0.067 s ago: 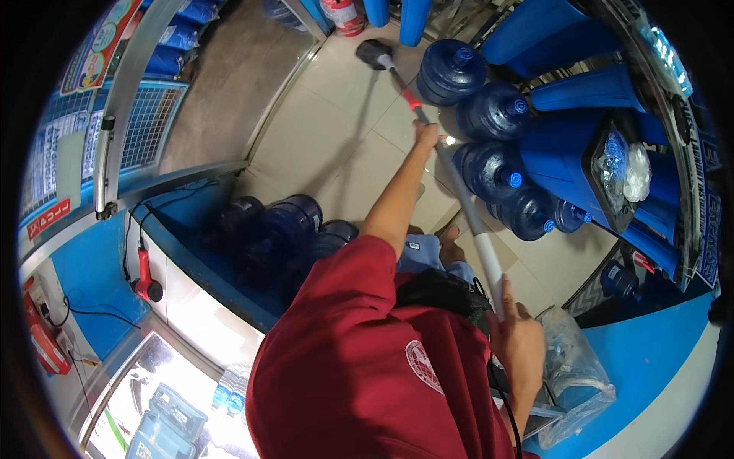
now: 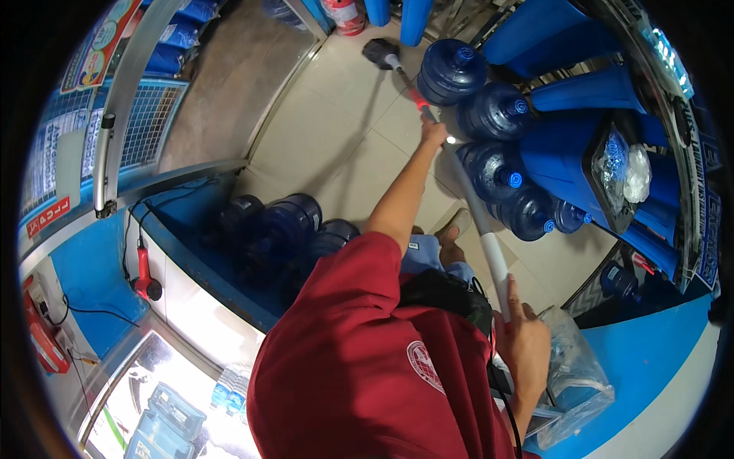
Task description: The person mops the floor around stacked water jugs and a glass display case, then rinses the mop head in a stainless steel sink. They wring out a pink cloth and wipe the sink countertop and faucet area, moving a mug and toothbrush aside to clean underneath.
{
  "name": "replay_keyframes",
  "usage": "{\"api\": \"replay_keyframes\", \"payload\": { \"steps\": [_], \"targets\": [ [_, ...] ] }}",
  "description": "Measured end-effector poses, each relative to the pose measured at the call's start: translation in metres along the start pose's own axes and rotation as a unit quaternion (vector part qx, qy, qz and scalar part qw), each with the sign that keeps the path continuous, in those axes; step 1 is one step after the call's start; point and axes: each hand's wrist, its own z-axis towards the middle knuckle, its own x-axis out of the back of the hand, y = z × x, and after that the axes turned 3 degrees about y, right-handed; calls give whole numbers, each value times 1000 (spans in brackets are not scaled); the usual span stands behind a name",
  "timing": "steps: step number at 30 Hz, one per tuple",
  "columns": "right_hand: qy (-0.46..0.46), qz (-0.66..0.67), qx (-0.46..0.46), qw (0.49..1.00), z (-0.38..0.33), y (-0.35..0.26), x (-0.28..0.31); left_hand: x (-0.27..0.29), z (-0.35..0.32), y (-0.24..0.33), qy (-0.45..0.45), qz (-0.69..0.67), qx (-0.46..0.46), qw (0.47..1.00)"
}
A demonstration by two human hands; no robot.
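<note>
A long-handled brush point(image 2: 493, 252) with a grey-white pole runs from beside my body out over the tiled floor. Its dark head point(image 2: 381, 53) rests at the far end of the tiles; I cannot make out its exact kind. My left hand point(image 2: 434, 133) is closed round the pole's middle, just below a red collar. Lower down, my right hand point(image 2: 524, 344) grips the near end, index finger lying along the pole. Several blue water jugs point(image 2: 453, 73) stand close to the right of the pole.
More dark blue jugs point(image 2: 294, 218) stand at left beside a blue-edged counter point(image 2: 206, 264). Tall blue containers point(image 2: 562, 164) line the right. A red canister point(image 2: 345, 17) stands far off near the door frame. A clear plastic bag point(image 2: 577, 382) lies by my right hand.
The brush head has shifted slightly to the right, and my left hand has moved a little right with the pole. More of my sandalled foot shows.
</note>
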Motion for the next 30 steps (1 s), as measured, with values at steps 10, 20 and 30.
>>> {"api": "replay_keyframes", "payload": {
  "steps": [10, 20, 30],
  "targets": [
    [54, -56, 48, 996, 13, 99, 87, -29, -59, 19, -170, 171, -5, 970],
    [105, 231, 102, 962, -25, 254, 63, 31, -191, -113, -63, 169, 72, 981],
    [221, 748, 322, 537, 25, 262, -39, 42, -220, -182, 130, -113, 160, 972]
  ]
}}
